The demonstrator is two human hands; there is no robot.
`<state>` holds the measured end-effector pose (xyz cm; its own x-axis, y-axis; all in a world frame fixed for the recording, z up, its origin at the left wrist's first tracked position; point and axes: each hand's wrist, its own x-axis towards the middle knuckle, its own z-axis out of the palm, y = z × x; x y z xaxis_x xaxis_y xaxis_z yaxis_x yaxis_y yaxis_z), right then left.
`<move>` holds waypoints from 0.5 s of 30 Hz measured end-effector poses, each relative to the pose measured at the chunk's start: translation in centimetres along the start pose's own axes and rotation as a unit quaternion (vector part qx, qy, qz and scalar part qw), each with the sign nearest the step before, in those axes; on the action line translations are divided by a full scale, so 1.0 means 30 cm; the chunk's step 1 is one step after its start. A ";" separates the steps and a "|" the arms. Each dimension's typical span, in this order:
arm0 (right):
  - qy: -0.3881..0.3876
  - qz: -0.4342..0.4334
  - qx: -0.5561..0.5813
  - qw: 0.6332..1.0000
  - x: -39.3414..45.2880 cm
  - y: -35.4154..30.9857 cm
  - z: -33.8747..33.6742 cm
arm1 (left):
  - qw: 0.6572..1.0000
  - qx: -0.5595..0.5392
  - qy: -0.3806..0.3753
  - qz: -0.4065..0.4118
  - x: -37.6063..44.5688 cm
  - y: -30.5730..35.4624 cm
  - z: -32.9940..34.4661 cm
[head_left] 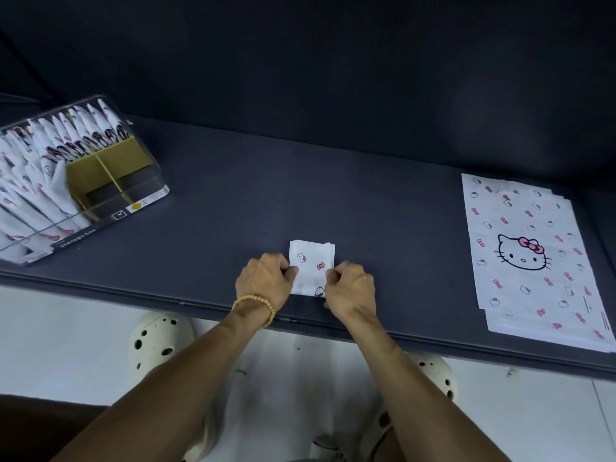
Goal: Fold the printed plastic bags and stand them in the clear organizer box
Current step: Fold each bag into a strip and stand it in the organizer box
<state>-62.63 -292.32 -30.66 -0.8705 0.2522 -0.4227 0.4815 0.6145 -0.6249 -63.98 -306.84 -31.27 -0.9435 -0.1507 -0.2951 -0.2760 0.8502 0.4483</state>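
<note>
Head view: a small white folded plastic bag printed with cat faces and red bows (311,266) lies flat on the dark grey padded surface (366,201), close to its near edge and about midway along it. The left hand (265,280), with a string of yellow beads (256,303) at the wrist, pinches the bag's left edge with curled fingers (289,270); the right hand (350,288) pinches the right edge the same way. Both hands hold the lower half of the bag, and its far end, where the layered folds show, lies free on the surface.

At the far left stands the clear plastic organizer box with a dark label strip (110,211), tilted in the wide-angle view. Its left and rear parts are packed with upright folded white printed bags (36,181); the compartments at its right front corner show bare yellow card dividers (103,168).

At the far right lies a flat stack of unfolded white plastic bags with one large cat face and small red bows (526,258), its near corner reaching almost to the near edge of the surface. Wide bare stretches of the surface separate the folded bag from the box on one side and the stack on the other.

Below the near edge a pale floor (50,335) shows, with two cream perforated clogs (160,341) on it.
</note>
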 end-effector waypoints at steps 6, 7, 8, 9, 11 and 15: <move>-0.012 0.013 0.037 0.999 0.013 0.010 -0.015 | 0.986 0.076 0.080 0.123 0.003 -0.005 0.000; -0.013 0.013 0.044 0.999 0.016 0.011 -0.018 | 0.975 0.087 0.083 0.187 0.011 -0.011 0.002; -0.015 0.013 0.051 0.999 0.019 0.012 -0.021 | 0.960 0.106 0.067 0.251 0.021 -0.016 0.005; -0.020 0.013 0.055 0.998 0.024 0.013 -0.026 | 0.942 0.129 0.035 0.308 0.032 -0.021 0.009; -0.028 0.010 0.045 0.999 0.032 0.016 -0.037 | 0.919 0.161 -0.023 0.359 0.048 -0.037 0.018; 0.024 0.001 -0.024 0.999 0.073 0.026 -0.077 | 0.908 0.193 0.004 0.371 0.040 -0.035 0.013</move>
<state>-64.40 -289.55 -30.57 -0.8737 0.2894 -0.3910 0.4794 0.6483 -0.5915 -64.73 -307.72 -32.43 -0.8455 0.5334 -0.0254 0.5196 0.8327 0.1914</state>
